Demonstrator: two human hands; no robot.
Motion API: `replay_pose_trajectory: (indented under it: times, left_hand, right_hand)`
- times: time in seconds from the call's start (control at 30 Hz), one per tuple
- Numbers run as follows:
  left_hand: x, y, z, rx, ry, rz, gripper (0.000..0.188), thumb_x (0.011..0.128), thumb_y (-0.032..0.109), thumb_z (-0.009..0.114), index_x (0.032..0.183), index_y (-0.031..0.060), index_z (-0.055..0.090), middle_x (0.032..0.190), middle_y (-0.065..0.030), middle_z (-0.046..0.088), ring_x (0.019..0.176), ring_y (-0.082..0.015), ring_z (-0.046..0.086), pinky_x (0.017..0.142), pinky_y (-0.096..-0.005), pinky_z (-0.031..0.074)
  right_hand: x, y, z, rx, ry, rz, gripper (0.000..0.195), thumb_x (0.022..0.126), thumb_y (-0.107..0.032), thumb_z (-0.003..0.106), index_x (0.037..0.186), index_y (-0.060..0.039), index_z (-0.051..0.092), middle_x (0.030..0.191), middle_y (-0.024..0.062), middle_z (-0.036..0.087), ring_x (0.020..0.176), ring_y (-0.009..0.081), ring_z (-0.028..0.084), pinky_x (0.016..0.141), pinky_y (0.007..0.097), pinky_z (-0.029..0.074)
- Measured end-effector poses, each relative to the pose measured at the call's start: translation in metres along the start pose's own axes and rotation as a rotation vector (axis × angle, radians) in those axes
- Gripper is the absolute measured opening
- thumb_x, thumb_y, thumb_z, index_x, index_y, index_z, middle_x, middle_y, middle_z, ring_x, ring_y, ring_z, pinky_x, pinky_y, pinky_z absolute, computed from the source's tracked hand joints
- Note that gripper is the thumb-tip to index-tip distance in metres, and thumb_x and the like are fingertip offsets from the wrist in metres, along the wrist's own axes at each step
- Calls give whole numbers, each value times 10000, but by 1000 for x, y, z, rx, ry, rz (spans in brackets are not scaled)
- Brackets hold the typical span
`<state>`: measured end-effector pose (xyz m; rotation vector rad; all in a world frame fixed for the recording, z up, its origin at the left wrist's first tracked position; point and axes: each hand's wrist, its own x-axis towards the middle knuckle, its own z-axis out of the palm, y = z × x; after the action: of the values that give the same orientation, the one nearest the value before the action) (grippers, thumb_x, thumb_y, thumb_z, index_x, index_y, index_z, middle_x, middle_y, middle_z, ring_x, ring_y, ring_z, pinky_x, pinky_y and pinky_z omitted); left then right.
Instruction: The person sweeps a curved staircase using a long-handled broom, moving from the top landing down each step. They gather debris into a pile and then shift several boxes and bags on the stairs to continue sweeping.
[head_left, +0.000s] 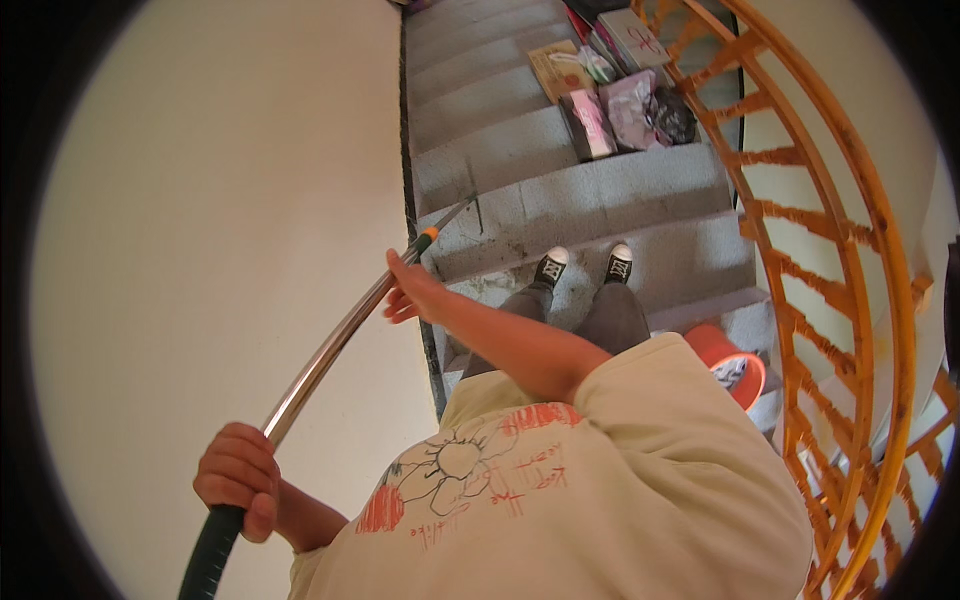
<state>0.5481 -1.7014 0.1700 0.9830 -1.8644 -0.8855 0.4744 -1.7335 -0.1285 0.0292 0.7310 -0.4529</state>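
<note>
My left hand (238, 476) is closed around a long shiny metal pole (330, 360), just above its dark green grip. Farther along, my right hand (416, 289) is at the pole, thumb across it and fingers loose and apart, not wrapped round it. Beyond this hand come a green and orange collar (427, 236) and a thin grey shaft (454, 214). The shaft ends in a narrow dark crosspiece (477, 214) over a grey stair step (525, 206); the kind of tool is unclear. Both my feet, in black sneakers (553, 264) with white toes, stand on a lower step.
A plain wall (225, 187) lies to the left. Boxes, a pink-topped package (591, 124), plastic bags (630, 109) and a black bag (675, 116) crowd the upper steps beside the wooden railing (832, 172). An orange-red bucket (720, 360) lies tilted near my right side.
</note>
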Motion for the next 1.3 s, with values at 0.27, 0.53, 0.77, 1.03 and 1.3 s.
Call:
replay_pose_trajectory:
  times: [0.27, 0.53, 0.77, 1.03, 1.3]
  left_hand:
    - [134, -3, 35, -507, -461, 266, 372, 719, 330, 535, 481, 180, 291, 368, 72, 397, 307, -11, 378, 358, -141, 273]
    - [77, -36, 154, -328, 754, -242, 379, 758, 371, 492, 892, 17, 519, 805, -62, 548, 770, -133, 512, 727, -263, 386]
    - [-48, -137, 305, -1172, 563, -1224, 767, 647, 616, 453, 1065, -23, 371, 879, -166, 547, 723, -212, 550, 626, -313, 454]
    - [-32, -188, 302, -1475, 1576, -806, 405, 708, 426, 491, 827, 49, 401, 729, -117, 523, 615, -220, 561, 500, -306, 478]
    - [-84, -227, 276, -1521, 1945, -661, 253, 739, 300, 397, 707, 50, 417, 597, -73, 460, 463, -185, 502, 392, -284, 466]
  right_hand:
    - [-143, -160, 29, -1948, -149, -898, 243, 576, -194, 629, 694, -1, 539, 732, 139, 534, 757, 266, 522, 636, 344, 405]
    - [-191, -189, -18, -1365, -158, -1121, 176, 668, -181, 610, 718, -25, 546, 566, 66, 532, 494, 140, 505, 475, 272, 395]
    - [-268, -172, 16, -519, 99, -1385, 122, 693, 8, 543, 633, -30, 444, 548, 27, 427, 472, 100, 412, 437, 215, 375]
    - [-271, -167, 30, -595, -265, -1091, 157, 749, -117, 507, 660, -54, 394, 577, 22, 382, 516, 106, 393, 473, 220, 349]
    - [-266, -231, 85, -551, -935, -735, 215, 794, -209, 441, 652, -60, 379, 501, -23, 261, 430, 64, 265, 404, 193, 238]
